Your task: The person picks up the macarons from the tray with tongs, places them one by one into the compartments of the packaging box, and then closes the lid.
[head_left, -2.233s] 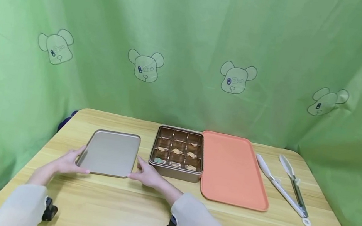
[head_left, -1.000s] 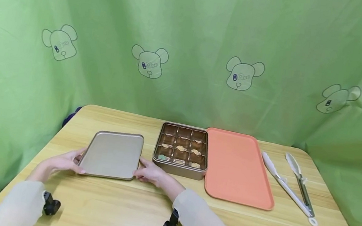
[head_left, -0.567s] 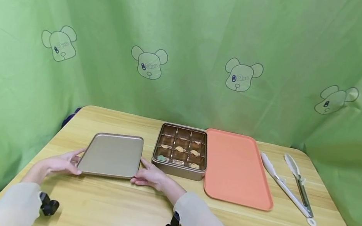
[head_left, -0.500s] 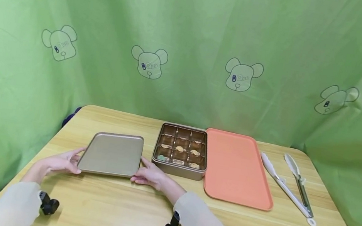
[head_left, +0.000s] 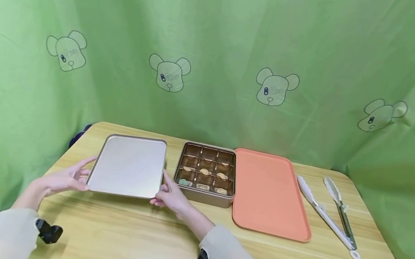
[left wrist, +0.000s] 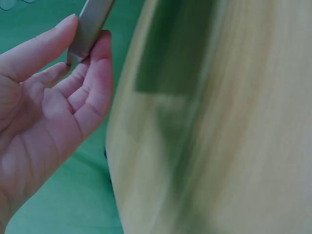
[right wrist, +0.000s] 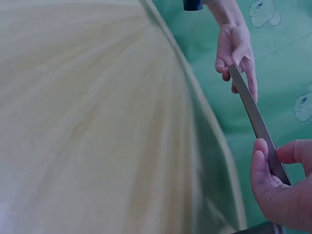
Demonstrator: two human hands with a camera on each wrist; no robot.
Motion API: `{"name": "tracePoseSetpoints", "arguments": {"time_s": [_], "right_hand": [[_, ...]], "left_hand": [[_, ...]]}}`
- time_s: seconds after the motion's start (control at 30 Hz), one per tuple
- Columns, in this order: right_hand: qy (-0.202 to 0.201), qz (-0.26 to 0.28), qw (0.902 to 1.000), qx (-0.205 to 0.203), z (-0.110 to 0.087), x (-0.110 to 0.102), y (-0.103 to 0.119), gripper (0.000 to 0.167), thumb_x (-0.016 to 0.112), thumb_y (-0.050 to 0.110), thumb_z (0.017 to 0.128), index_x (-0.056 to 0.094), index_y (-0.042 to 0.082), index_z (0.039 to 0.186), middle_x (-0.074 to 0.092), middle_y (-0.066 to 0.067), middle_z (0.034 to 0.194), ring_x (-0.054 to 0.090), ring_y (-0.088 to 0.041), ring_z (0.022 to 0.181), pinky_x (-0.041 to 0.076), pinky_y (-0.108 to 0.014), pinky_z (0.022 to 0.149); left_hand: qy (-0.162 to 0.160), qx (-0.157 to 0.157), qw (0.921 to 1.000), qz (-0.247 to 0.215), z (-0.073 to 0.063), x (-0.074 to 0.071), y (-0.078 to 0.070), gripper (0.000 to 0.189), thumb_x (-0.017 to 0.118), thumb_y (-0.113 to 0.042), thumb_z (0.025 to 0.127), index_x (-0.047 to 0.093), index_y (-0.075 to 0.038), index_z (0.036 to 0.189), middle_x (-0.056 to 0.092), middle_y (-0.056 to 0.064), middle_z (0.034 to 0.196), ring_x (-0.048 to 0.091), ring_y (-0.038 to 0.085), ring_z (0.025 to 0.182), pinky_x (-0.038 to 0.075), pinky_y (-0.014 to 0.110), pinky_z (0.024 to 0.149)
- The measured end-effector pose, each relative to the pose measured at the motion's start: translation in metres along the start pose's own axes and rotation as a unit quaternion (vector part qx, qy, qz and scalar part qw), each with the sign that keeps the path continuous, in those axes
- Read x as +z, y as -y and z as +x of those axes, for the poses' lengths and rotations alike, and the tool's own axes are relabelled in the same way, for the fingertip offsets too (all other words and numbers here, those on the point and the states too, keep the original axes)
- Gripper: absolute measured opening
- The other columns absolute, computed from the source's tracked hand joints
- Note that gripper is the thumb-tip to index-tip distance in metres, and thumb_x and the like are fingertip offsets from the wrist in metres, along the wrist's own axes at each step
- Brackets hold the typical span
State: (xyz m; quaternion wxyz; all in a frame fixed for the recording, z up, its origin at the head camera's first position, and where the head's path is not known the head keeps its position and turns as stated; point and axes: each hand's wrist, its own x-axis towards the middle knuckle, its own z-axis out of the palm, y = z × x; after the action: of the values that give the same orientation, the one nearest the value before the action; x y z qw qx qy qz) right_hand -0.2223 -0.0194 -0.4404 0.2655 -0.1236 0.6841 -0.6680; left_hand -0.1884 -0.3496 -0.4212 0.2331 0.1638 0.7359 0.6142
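Observation:
A flat, square metal lid with rounded corners and a low rim is held level above the left part of the table. My left hand grips its left edge near the front corner; the left wrist view shows thumb and fingers pinching the lid's rim. On the opposite side my right hand pinches the front right corner, and the right wrist view shows the thin lid edge spanning both hands. Just right of the lid stands an open metal tin with a brown divided insert, several cookies in its compartments.
A coral tray lies against the tin's right side. Farther right, metal tongs with white tips rest spread on the wooden table. A green curtain printed with bear heads hangs behind the table.
Both hands have gripped the lid and raised it off the table, moving it upward and slightly away. Tin, tray and tongs have stayed in place.

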Motion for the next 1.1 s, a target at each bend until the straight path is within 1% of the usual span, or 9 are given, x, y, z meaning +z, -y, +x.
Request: {"name": "tracePoseSetpoints", "arguments": {"time_s": [0.1,0.27,0.37,0.47,0.6,0.73,0.83,0.97,1.1], "right_hand": [[-0.008,-0.033,0.9989,-0.031,-0.004,-0.007,0.007,0.085,0.049,-0.010,0.080,0.005,0.017,0.148,0.054,-0.009,0.083,0.060,-0.012,0.066,0.055,-0.029,0.071],[-0.012,-0.050,0.9958,-0.075,-0.012,-0.029,0.014,0.086,0.049,-0.010,0.080,0.004,0.016,0.148,0.058,-0.018,0.093,0.060,-0.011,0.067,0.053,-0.041,0.078],[-0.018,-0.046,0.9939,-0.099,-0.018,-0.043,0.018,0.086,0.049,-0.010,0.079,0.004,0.017,0.148,0.058,-0.022,0.097,0.061,-0.013,0.067,0.053,-0.043,0.079],[-0.024,-0.055,0.9899,-0.128,-0.026,-0.059,0.022,0.085,0.048,-0.010,0.080,0.005,0.018,0.148,0.058,-0.025,0.100,0.062,-0.018,0.069,0.054,-0.039,0.077],[-0.020,-0.070,0.9841,-0.162,-0.040,-0.084,0.028,0.083,0.046,-0.010,0.083,0.005,0.021,0.148,0.055,-0.029,0.110,0.062,-0.024,0.075,0.054,-0.034,0.076],[-0.024,-0.073,0.9819,-0.173,-0.060,-0.107,0.030,0.084,0.047,-0.009,0.084,0.006,0.027,0.148,0.053,-0.028,0.116,0.061,-0.024,0.079,0.054,-0.032,0.077],[-0.022,-0.081,0.9766,-0.198,-0.073,-0.121,0.029,0.084,0.047,-0.011,0.084,0.004,0.023,0.148,0.054,-0.026,0.107,0.061,-0.022,0.077,0.055,-0.030,0.074],[-0.015,-0.085,0.9688,-0.232,-0.087,-0.137,0.027,0.082,0.046,-0.012,0.083,0.003,0.014,0.148,0.047,-0.013,0.087,0.057,-0.014,0.070,0.054,-0.027,0.065],[-0.050,-0.101,0.9593,-0.259,-0.097,-0.152,0.027,0.072,0.047,-0.009,0.086,0.009,0.004,0.146,0.047,-0.005,0.085,0.052,-0.009,0.065,0.048,-0.022,0.057]], "left_hand": [[-0.006,0.019,0.9998,0.002,0.005,0.003,-0.008,0.097,0.056,0.004,0.083,-0.021,-0.006,0.141,0.026,0.038,0.132,0.058,0.012,0.100,0.046,0.025,0.088],[-0.019,0.052,0.9983,0.018,0.021,0.014,-0.024,0.098,0.057,0.005,0.081,-0.017,-0.010,0.143,0.045,0.014,0.124,0.059,0.015,0.095,0.048,0.026,0.084],[-0.037,0.068,0.9961,0.042,0.031,0.024,-0.038,0.099,0.059,0.005,0.080,-0.014,-0.010,0.144,0.048,0.015,0.120,0.060,0.015,0.090,0.050,0.027,0.081],[-0.051,0.078,0.9941,0.055,0.043,0.034,-0.052,0.099,0.060,0.006,0.079,-0.012,-0.010,0.145,0.048,0.019,0.116,0.059,0.014,0.088,0.051,0.026,0.079],[-0.051,0.101,0.9927,0.041,0.060,0.048,-0.069,0.099,0.059,0.010,0.078,-0.011,-0.011,0.146,0.047,0.014,0.111,0.058,0.013,0.087,0.052,0.026,0.079],[-0.051,0.121,0.9908,0.033,0.077,0.063,-0.084,0.100,0.060,0.009,0.078,-0.009,-0.015,0.146,0.046,0.020,0.117,0.058,0.014,0.090,0.052,0.027,0.081],[-0.061,0.129,0.9892,0.035,0.088,0.073,-0.093,0.100,0.061,0.008,0.078,-0.007,-0.017,0.147,0.041,0.028,0.124,0.057,0.016,0.093,0.051,0.028,0.083],[-0.062,0.141,0.9875,0.031,0.102,0.085,-0.101,0.098,0.060,0.010,0.077,-0.004,-0.015,0.147,0.040,0.029,0.125,0.057,0.015,0.091,0.051,0.027,0.082],[-0.052,0.158,0.9859,0.017,0.114,0.096,-0.102,0.098,0.058,0.014,0.076,-0.004,-0.014,0.147,0.042,0.029,0.123,0.058,0.014,0.088,0.052,0.028,0.081]]}}
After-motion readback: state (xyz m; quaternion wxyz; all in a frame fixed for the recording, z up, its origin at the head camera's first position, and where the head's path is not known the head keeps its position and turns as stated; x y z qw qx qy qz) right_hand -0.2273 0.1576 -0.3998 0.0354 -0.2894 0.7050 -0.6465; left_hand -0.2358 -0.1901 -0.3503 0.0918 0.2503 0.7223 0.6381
